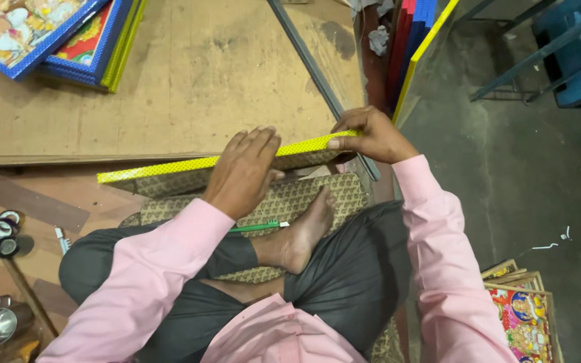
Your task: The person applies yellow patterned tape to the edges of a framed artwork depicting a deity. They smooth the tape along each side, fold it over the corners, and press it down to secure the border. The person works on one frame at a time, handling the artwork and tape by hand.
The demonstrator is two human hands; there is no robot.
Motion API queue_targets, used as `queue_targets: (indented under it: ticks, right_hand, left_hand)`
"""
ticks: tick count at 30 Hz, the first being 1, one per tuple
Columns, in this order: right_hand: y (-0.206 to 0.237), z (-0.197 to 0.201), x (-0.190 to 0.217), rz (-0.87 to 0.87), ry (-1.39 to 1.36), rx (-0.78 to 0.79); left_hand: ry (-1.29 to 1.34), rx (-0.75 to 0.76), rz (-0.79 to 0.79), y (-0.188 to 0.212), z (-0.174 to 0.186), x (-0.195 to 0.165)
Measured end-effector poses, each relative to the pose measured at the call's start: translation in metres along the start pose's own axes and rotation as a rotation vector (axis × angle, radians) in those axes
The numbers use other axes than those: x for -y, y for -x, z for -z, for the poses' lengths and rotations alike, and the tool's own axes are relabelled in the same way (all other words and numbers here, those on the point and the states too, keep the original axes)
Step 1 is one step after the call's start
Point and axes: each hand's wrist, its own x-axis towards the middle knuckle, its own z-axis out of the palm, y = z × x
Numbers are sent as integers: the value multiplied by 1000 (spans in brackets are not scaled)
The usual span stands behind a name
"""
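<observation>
I am viewing the yellow dotted frame, which is standing on edge across the patterned mat in front of the crossed legs, just below the wooden bench. I am pressing the left hand flat over the top edge, fingers extended and together. The right hand is pinching the frame's right end, fingers narrow around the corner. I am judging the frame rigid, light and slick-faced; the long edges and corners look like the safest holds.
</observation>
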Motion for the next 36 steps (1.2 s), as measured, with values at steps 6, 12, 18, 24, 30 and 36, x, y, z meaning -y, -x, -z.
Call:
queue_targets:
  ticks: [6,12,18,24,30,36]
  right_hand:
    - [6,-14,-16,-311,-430,-76]
    - [9,-17,-17,-389,-552,-108]
    - [6,-19,-30,-378,-555,-99]
    - [-2,-12,-24,-410,-525,-53]
    - [1,-13,-24,-387,-500,2]
    - [6,-20,-46,-347,-521,-57]
  left_hand:
    - [296,245,458,-55,-42,0]
    - [510,378,640,-88,-84,30]
    - [424,408,705,-88,-100,37]
    - [454,389,707,-92,-79,28]
    - [103,-342,-73,-57,-64,-26]
    - [80,-211,-22,-49,-81,-44]
